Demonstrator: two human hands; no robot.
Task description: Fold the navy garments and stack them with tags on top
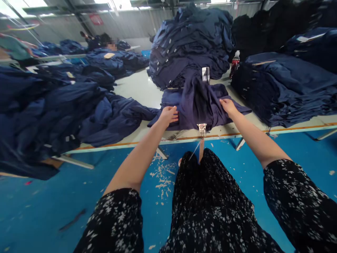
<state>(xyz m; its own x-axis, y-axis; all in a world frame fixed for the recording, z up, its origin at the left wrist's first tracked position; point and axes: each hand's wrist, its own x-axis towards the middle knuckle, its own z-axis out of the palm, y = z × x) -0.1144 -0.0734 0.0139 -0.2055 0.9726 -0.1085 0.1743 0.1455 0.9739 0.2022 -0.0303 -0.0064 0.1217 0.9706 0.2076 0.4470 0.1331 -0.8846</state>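
A navy garment (201, 102) lies spread on the table in front of me, its middle part raised in a fold. My left hand (170, 115) is at its left side, fingers bent and closed on the cloth. On the right, my right hand (228, 106) pinches the garment's edge between thumb and fingers. At the near edge of the table, a white tag (202, 127) with a red mark shows below the cloth. Cords and a flat tan strip (201, 149) hang beneath it.
A tall heap of navy garments (193, 42) stands behind. More piles lie left (105, 112) and right (295, 88). A bottle with a red label (235, 60) and a phone-like rectangle (205, 73) are nearby. Scraps litter the blue floor (155, 218). A person (15, 49) is far left.
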